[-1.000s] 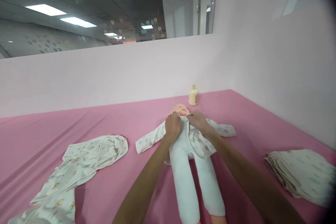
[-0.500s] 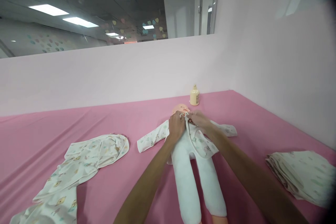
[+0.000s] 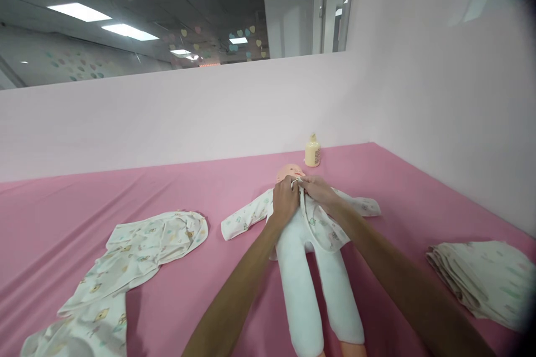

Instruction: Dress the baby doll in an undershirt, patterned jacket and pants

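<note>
A baby doll [image 3: 298,290] with a white cloth body lies on its back, head away from me. It wears a white printed baby jacket [image 3: 329,230], both sleeves on its spread arms and the front parted below the chest. My left hand [image 3: 286,198] is closed on the jacket's edge at the neckline. Just right of it, my right hand [image 3: 319,188] pinches the other front edge, and the fingertips of both hands nearly meet under the chin. Part of the doll's head [image 3: 288,170] shows beyond them; the fastening between the fingers is too small to make out.
A pink sheet [image 3: 176,301] covers the surface. Printed baby clothing [image 3: 154,242] is spread out at left, and a folded printed cloth [image 3: 486,276] lies at right. A cream pump bottle [image 3: 312,152] stands behind the doll's head, near the white wall [image 3: 188,117].
Both hands stay at the neckline, with the fingers of my right hand drawn slightly closer to the left ones. The whole view has shifted a little; the doll and cloths lie as before.
</note>
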`<state>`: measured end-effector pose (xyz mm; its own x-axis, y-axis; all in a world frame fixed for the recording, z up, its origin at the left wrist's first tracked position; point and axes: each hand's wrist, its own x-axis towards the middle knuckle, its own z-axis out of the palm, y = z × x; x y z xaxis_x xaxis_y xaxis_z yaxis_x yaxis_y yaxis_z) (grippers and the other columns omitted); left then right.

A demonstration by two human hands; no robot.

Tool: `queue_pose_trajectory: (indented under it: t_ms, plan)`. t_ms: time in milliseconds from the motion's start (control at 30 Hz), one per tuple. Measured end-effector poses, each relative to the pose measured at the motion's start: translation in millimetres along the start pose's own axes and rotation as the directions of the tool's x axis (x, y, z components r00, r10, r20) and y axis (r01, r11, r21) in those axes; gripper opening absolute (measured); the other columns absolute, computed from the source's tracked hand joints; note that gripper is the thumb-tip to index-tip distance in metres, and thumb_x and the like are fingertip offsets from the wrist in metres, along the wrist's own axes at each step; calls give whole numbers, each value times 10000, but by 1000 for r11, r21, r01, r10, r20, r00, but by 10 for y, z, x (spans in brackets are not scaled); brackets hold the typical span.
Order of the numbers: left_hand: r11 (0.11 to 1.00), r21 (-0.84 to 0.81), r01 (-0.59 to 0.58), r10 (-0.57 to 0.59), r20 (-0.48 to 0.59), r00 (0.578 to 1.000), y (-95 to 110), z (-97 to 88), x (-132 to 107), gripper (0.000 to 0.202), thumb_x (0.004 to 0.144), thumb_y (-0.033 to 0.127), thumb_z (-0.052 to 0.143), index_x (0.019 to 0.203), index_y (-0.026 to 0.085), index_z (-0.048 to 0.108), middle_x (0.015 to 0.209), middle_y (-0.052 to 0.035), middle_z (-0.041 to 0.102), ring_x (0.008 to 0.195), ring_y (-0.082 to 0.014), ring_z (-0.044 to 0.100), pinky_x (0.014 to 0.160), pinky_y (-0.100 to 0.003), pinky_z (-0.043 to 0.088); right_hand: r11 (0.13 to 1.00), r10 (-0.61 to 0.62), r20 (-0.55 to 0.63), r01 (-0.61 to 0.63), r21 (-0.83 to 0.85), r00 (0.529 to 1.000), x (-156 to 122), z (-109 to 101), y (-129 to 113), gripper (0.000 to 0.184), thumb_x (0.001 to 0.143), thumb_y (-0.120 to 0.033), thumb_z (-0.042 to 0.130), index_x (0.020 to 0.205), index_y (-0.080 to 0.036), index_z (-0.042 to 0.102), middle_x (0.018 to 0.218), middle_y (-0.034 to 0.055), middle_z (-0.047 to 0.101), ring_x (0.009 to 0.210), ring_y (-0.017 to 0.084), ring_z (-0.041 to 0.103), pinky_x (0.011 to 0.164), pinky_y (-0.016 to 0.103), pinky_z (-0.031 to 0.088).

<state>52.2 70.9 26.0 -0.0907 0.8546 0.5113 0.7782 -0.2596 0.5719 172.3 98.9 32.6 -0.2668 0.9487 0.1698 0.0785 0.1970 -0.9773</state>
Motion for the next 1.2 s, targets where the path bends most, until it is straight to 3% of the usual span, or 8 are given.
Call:
queue_pose_trajectory:
  t_ms: [200,400,500,633,700,967,1067,1200]
  plan:
    - [1000,12,9,-9,-31,999,-34,27,4,175,935,195,435,907,188,608,964,-45,714,863,-215,626,691,-293,368,988,-92,-127,74,-138,988,-45,122,-16,223,769,-282,483,564,-196,482,591,-26,497,602,133,423,577,261,314]
    - [1000,13,2,-2,-29,1000,-50,40,-2,170,942,213,434,910,193,599,953,-48,714,834,-211,629,675,-289,356,958,-195,-222,138,-250,955,-157,236,-20,250,821,-289,434,602,-203,520,635,-9,556,664,160,484,613,268,321]
    - [1000,16,15,-15,-26,1000,-43,38,-5,171,943,213,436,904,196,602,952,-51,713,846,-212,630,680,-290,362,983,-164,-270,133,-130,949,-135,256,45,246,808,-341,468,613,-205,533,629,-17,556,670,157,506,618,251,364]
    - [999,6,34,-34,-16,999,-33,34,-11,188,949,222,428,895,197,607,978,-54,713,884,-211,629,711,-292,381,987,-35,-238,71,146,971,-71,256,115,207,740,-390,573,672,-197,593,646,-17,585,700,160,545,646,243,422]
    - [999,-20,30,-30,-15,999,-27,29,-13,197,951,227,424,898,195,611,1000,-53,713,902,-212,628,733,-296,392,977,-16,-229,64,205,973,-66,254,123,206,724,-394,602,693,-190,610,653,-14,591,711,160,552,654,242,431]
    - [969,-227,93,-96,-1,995,-15,-20,40,212,891,189,453,860,187,663,986,-42,724,909,-186,636,794,-290,430,969,-204,-288,152,-194,935,-212,289,25,304,858,-376,444,680,-200,616,690,-10,614,751,172,551,692,249,397]
    - [943,-309,124,-126,14,992,-23,-36,66,204,865,195,478,824,185,678,953,-35,727,884,-169,637,788,-277,437,948,-255,-286,181,-260,924,-262,321,-26,336,890,-368,404,715,-200,635,730,-4,643,757,178,560,700,256,384]
    - [928,-347,138,-141,18,990,-44,-42,80,206,846,205,484,758,177,669,870,-31,718,805,-156,624,724,-268,430,950,-220,-322,127,-287,921,-280,356,-47,362,905,-390,396,735,-204,656,722,11,657,718,190,553,664,267,368]
